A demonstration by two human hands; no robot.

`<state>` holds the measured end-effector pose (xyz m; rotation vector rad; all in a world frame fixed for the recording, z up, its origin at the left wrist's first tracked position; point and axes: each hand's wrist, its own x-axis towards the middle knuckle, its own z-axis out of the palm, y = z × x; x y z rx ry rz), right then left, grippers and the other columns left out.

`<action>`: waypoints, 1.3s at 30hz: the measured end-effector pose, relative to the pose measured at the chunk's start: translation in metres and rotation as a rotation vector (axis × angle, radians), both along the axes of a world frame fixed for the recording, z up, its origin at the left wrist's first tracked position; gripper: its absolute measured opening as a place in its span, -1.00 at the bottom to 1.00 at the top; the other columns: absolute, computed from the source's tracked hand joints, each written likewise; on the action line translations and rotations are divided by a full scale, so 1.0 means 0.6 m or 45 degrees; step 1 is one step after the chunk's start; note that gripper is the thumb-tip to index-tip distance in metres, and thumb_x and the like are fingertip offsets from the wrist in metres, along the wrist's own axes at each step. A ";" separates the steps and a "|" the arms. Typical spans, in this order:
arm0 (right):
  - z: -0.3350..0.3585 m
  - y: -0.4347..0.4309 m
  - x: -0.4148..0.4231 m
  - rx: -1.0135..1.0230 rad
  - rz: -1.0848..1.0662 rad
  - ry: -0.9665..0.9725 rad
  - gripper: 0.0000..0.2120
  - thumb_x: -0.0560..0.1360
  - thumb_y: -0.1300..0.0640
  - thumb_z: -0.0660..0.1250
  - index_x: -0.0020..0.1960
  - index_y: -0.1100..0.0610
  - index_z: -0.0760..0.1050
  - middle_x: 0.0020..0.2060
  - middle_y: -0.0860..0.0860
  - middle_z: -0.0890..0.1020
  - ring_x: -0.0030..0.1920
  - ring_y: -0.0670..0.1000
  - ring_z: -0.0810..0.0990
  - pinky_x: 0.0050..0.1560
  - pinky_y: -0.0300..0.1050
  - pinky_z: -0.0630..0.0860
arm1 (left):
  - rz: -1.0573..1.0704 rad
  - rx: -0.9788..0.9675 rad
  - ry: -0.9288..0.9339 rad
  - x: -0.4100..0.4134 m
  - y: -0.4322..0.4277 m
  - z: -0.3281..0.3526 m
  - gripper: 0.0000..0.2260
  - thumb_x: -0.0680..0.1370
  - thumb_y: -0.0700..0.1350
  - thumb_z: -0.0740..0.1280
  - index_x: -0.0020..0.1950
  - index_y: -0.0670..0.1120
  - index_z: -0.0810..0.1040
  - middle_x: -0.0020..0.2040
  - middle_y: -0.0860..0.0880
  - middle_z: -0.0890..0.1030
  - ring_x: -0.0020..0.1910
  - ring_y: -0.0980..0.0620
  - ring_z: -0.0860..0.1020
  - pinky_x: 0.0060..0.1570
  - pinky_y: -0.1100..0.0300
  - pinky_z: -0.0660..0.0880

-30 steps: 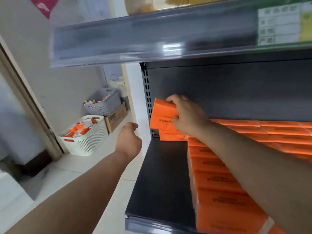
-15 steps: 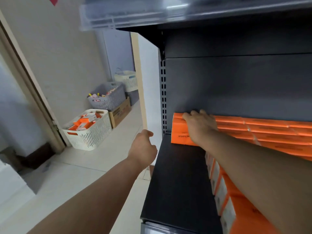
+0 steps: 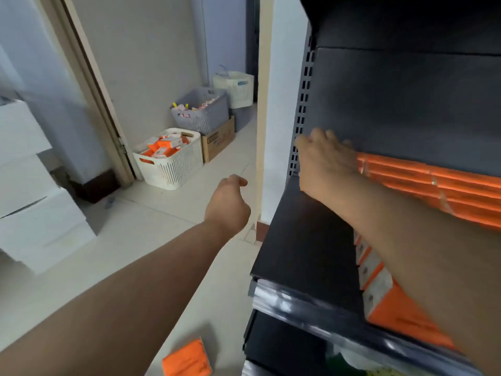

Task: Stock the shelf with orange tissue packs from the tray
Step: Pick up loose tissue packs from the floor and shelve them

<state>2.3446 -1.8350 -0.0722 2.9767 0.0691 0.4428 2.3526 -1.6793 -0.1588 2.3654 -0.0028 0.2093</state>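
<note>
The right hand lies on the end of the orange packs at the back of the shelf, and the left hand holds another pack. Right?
Not quite. The head view shows the left hand holding nothing, loosely curled above the floor. The right hand does lie on the end of the orange packs at the back of the shelf.

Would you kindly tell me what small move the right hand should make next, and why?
Probably withdraw the right hand from the shelf: its fingers lie flat on the end of the orange tissue packs, gripping nothing, and the bare shelf in front could take more.
</note>
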 end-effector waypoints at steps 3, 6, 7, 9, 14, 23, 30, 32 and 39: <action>-0.015 0.087 -0.058 0.032 0.167 -0.046 -0.52 0.45 0.17 0.32 0.34 0.11 0.30 0.22 0.14 0.39 0.24 0.17 0.36 0.12 0.10 0.36 | 0.104 0.079 0.047 -0.051 0.058 -0.019 -0.52 0.47 -0.40 0.19 0.36 -0.09 0.38 0.33 -0.09 0.42 0.22 -0.06 0.49 0.10 0.15 0.45; -0.054 0.173 -0.118 0.090 0.341 0.001 -0.47 0.45 0.11 0.37 0.36 0.11 0.27 0.25 0.13 0.38 0.25 0.16 0.35 0.11 0.07 0.36 | 0.220 0.122 0.130 -0.110 0.125 -0.060 -0.53 0.46 -0.36 0.15 0.34 -0.09 0.39 0.31 -0.07 0.43 0.19 -0.04 0.49 0.12 0.10 0.47; -0.073 0.198 -0.137 0.111 0.404 0.014 -0.47 0.44 0.10 0.38 0.35 0.10 0.27 0.24 0.12 0.38 0.25 0.14 0.36 0.10 0.05 0.36 | 0.262 0.132 0.157 -0.129 0.147 -0.077 -0.53 0.46 -0.36 0.14 0.34 -0.09 0.39 0.31 -0.07 0.44 0.19 -0.04 0.49 0.11 0.08 0.48; -0.121 0.241 -0.171 0.148 0.535 0.039 -0.50 0.45 0.11 0.37 0.33 0.09 0.28 0.20 0.09 0.39 0.22 0.12 0.37 0.07 0.00 0.35 | 0.350 0.147 0.217 -0.170 0.189 -0.115 -0.54 0.46 -0.35 0.15 0.34 -0.08 0.39 0.31 -0.06 0.44 0.19 -0.04 0.49 0.07 0.08 0.48; -0.288 0.291 -0.244 0.146 0.751 0.158 -0.61 0.44 0.15 0.36 0.23 0.07 0.35 0.07 0.04 0.45 0.08 0.08 0.46 -0.10 -0.07 0.36 | 0.577 0.120 0.385 -0.276 0.266 -0.240 -0.57 0.48 -0.32 0.17 0.33 -0.08 0.39 0.28 -0.08 0.47 0.18 -0.05 0.51 0.03 0.11 0.46; -0.578 0.209 -0.306 -0.184 0.748 0.750 -0.63 0.45 0.15 0.35 0.22 0.04 0.37 0.06 0.03 0.47 0.07 0.08 0.49 -0.02 -0.01 0.42 | 0.752 0.100 0.778 -0.386 0.293 -0.474 -0.58 0.48 -0.28 0.20 0.32 -0.03 0.41 0.27 -0.04 0.49 0.22 -0.06 0.49 0.02 0.09 0.47; -0.684 0.163 -0.322 -0.258 0.891 1.118 -0.43 0.49 0.27 0.21 0.45 0.02 0.15 0.45 0.04 0.17 0.39 0.10 0.24 0.31 0.03 0.27 | 0.451 0.252 1.006 -0.384 0.274 -0.550 -0.66 0.49 -0.22 0.25 0.26 -0.05 0.43 0.25 -0.08 0.49 0.25 -0.10 0.47 0.16 0.05 0.46; -0.697 0.166 -0.327 -0.260 0.943 1.170 -0.35 0.51 0.27 0.20 0.52 0.02 0.05 0.52 0.03 0.03 0.48 0.09 0.11 0.39 0.02 0.18 | 0.379 0.307 1.025 -0.386 0.268 -0.559 -0.66 0.50 -0.20 0.25 0.28 -0.05 0.41 0.26 -0.07 0.47 0.27 -0.09 0.45 0.15 0.08 0.44; -0.726 0.159 -0.371 -0.305 0.906 1.178 -0.42 0.48 0.28 0.21 0.46 0.09 0.15 0.34 0.08 0.26 0.33 0.12 0.29 0.23 -0.03 0.34 | 0.225 0.397 1.058 -0.399 0.259 -0.567 -0.66 0.53 -0.14 0.27 0.31 -0.03 0.39 0.26 -0.05 0.45 0.30 -0.05 0.42 0.17 0.05 0.42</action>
